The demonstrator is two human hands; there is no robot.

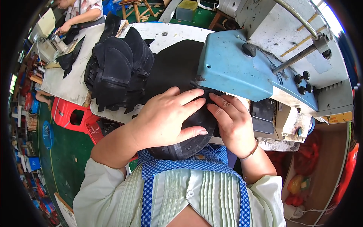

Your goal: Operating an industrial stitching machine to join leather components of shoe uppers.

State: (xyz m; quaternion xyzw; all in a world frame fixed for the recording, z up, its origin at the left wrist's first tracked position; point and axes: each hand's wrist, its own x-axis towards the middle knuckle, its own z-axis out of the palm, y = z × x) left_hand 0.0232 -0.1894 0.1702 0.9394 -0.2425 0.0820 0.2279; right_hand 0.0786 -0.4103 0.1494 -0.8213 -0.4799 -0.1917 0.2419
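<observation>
A black, soft-looking flat piece (193, 119) lies in front of the blue machine head (236, 64), its near end hanging toward my apron. My left hand (162, 117) rests on it with fingers stretched out and thumb spread. Close by, my right hand (235, 123) has its fingers bent and closed on the piece's edge; the fingertips of both hands nearly meet just under the machine head. Whatever part of the machine touches the material is hidden by the blue cover. To the left, a heap of curved black pieces (113, 64) is stacked on the table.
The white table (166, 31) runs under the work. Another person's arm (81, 17) is at a sewing machine (49, 41) at the far left. A red plastic stool (62, 113) and a blue basket (47, 134) stand on the green floor. A metal rod (295, 58) juts from the machine at right.
</observation>
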